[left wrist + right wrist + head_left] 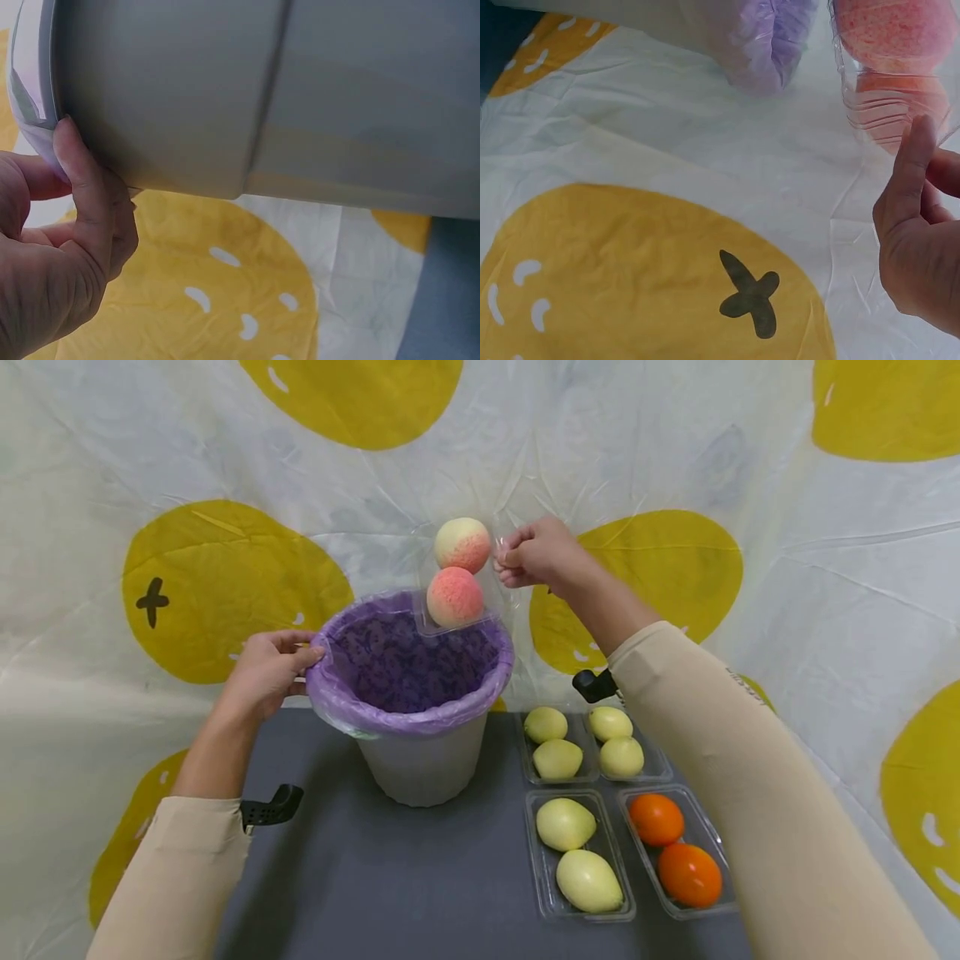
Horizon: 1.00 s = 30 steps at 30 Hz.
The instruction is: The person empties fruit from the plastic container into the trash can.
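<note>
My right hand (536,553) pinches the side of a clear plastic tray (428,630), which hangs tilted above the bin's far rim. Two pink-and-cream peaches (455,597) sit in it, one above the other. In the right wrist view, the fingertips (922,129) press on the ribbed end of the tray. Thumb and fingers of my left hand (273,670) grip the left rim of a pale trash bin (427,768). A purple bag (408,718) lines the bin and folds over its rim. The left wrist view has the bin's grey outer wall (165,90) beside the fingers.
Right of the bin on the dark grey table (360,877) stand clear trays of pale yellow-green fruit (566,824) and one tray of orange round fruit (690,875). A white sheet with yellow shapes (232,585) hangs behind. My right forearm passes over the trays' right side.
</note>
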Each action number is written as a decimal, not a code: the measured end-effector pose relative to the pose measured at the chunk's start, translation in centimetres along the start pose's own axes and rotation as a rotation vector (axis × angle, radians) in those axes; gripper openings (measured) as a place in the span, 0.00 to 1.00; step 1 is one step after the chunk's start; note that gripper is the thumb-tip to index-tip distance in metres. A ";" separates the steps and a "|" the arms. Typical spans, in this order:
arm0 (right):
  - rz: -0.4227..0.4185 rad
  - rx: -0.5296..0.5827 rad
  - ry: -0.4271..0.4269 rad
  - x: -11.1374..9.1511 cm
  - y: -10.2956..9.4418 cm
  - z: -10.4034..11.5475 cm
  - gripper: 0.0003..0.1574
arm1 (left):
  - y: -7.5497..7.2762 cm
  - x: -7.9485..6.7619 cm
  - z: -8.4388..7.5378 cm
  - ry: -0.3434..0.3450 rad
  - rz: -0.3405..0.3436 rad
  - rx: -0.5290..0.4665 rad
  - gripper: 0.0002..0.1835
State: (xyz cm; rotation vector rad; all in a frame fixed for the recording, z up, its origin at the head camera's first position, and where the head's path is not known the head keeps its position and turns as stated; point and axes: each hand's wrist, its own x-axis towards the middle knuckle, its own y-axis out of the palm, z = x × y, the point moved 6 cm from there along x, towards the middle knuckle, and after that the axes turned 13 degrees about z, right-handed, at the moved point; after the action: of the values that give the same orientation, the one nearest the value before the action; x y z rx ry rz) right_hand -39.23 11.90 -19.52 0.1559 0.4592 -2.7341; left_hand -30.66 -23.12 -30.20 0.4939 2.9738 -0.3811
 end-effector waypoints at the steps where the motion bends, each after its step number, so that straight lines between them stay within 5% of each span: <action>1: -0.007 -0.010 -0.011 0.0 0.0 0.0 0.06 | 0.0 0.0 0.0 0.001 0.001 0.000 0.33; 18: -0.015 -0.089 -0.143 0.2 2.5 0.1 0.04 | -0.6 -0.8 0.4 -0.006 -0.007 -0.001 0.33; 30: -0.069 -0.311 -0.254 0.2 3.0 -0.6 0.04 | -0.7 -1.0 0.5 -0.010 -0.010 0.016 0.33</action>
State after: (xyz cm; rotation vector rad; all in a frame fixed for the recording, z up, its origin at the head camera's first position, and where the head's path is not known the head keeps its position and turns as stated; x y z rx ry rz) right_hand -38.33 9.38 -20.97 -0.2875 0.8158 -2.6551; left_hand -29.93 -24.22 -30.41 0.4770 2.9666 -0.4071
